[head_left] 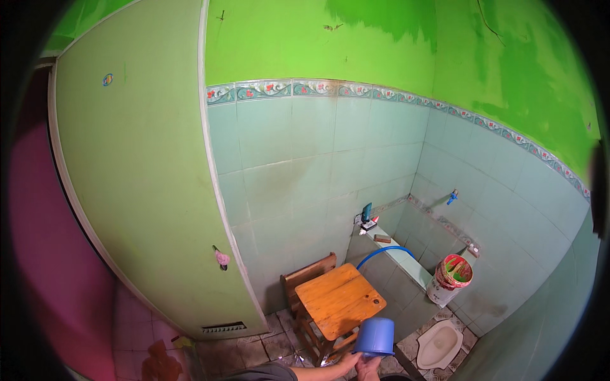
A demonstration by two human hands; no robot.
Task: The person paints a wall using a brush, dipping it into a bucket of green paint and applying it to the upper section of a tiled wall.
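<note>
A blue plastic water dipper is at the lower edge, its closed base up and its wide rim toward me. My left hand reaches in from the lower left, closed at the dipper's near rim. Beside it, my right hand is closed at the same rim, the two hands close together. The dipper's handle and most of my fingertips are hidden. Just beyond the hands stands a wooden chair with an orange-brown square top, its near right corner close to the dipper.
A squat toilet is set in the floor at right. A paint-smeared bucket stands on the tiled ledge, where a blue hose lies. A blue tap juts from the wall. The green door is at left.
</note>
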